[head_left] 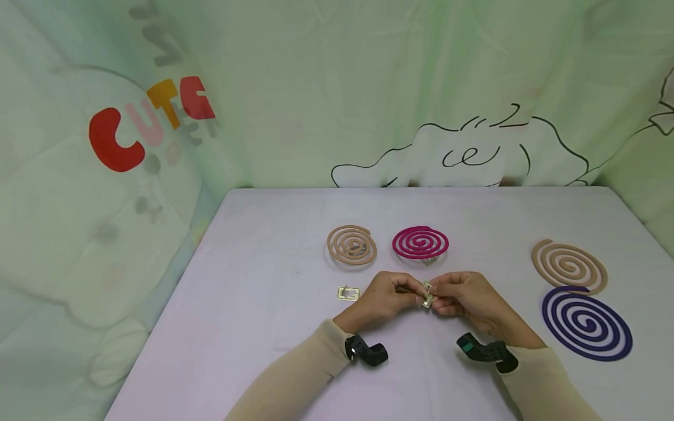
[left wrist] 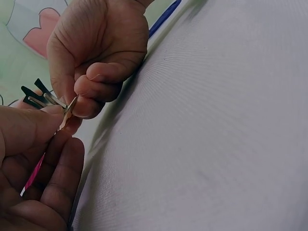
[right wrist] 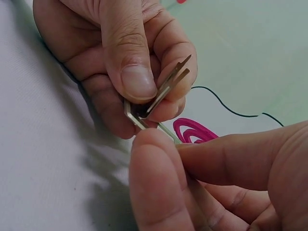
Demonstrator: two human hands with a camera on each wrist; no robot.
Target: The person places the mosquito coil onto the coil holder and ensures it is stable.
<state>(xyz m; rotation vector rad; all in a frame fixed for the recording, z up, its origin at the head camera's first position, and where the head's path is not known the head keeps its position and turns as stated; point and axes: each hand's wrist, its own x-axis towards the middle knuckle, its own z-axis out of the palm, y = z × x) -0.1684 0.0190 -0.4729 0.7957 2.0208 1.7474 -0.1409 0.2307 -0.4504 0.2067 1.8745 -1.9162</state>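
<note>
The person holds a small metal piece point(head_left: 427, 294) between the two hands, a little above the tabletop point(head_left: 274, 245). The fingers of the left hand point(head_left: 387, 297) pinch it from one side, and the fingers of the right hand point(head_left: 468, 297) pinch it from the other side. In both wrist views, thin prongs of this piece stick out beside the fingertips. Near the left hand, a flat metal frame point(head_left: 348, 293) lies on the tabletop. Beyond the hands there are a tan spiral point(head_left: 353, 245), with some metal visible through its rings, and a pink spiral point(head_left: 420, 241), with metal showing below its edge. On the right side, a dark blue spiral point(head_left: 587, 320) overlaps the near edge of another tan spiral point(head_left: 570, 266).
</note>
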